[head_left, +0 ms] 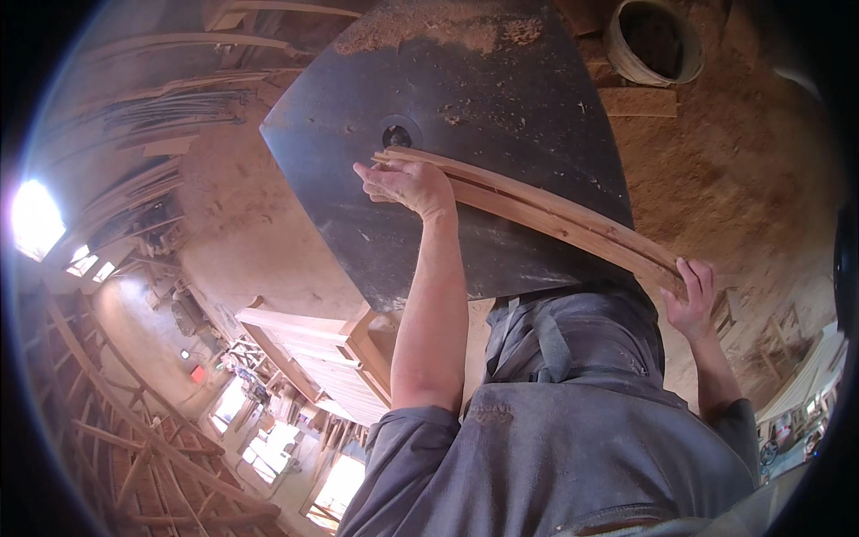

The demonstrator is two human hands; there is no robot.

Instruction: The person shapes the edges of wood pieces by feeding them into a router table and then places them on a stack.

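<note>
A long, slightly curved wooden rail (555,215) with a groove along its length lies across a dark machine table (528,107). Its far left end is next to a round opening with a spindle cutter (396,136) in the tabletop. My left hand (410,186) grips the rail near that end, with its fingertips pointing left, close to the cutter. At the other end, past the table's near right edge, my right hand (692,300) is closed around the rail, fingers on top. Part of each hand's grip is hidden by the wood.
Sawdust and shavings (420,29) cover the table's far edge. A round bucket (655,45) stands beyond it at the right. To my left is an assembled pale wooden frame (309,353). Wooden strips (143,188) lie along the left side, and dust covers the floor (716,179).
</note>
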